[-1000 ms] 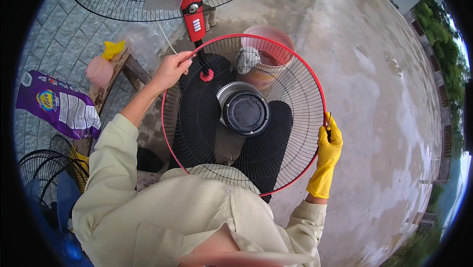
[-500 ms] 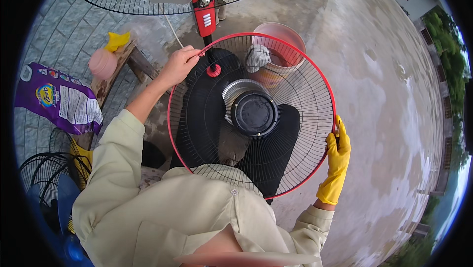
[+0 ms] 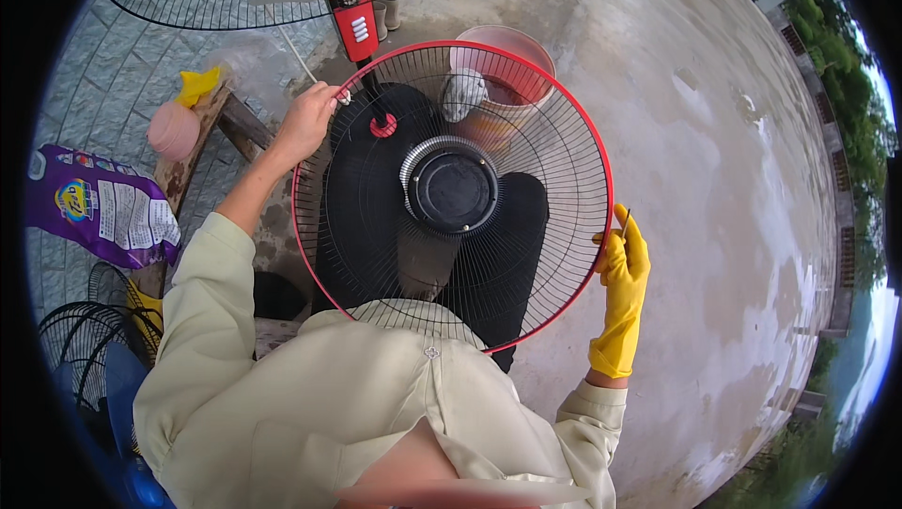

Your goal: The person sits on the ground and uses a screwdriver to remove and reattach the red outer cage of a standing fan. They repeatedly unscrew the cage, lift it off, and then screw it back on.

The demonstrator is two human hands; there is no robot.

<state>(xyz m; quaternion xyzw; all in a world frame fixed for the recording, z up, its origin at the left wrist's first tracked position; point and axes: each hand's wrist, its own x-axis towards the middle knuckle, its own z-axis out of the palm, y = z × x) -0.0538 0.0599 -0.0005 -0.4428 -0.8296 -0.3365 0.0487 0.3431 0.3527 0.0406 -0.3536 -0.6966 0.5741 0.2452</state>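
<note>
Fingers (image 3: 325, 96) of left hand (image 3: 303, 122) now sit lower along grille rim (image 3: 612, 191)

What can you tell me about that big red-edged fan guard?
The guard is round and see-through: thin dark wires, seemingly metal, spread to a red rim. A black disc with small shiny bolts sits at its centre. It is held above the person's legs, the bare left hand at its upper-left edge, the yellow-gloved right hand at its right.
</note>
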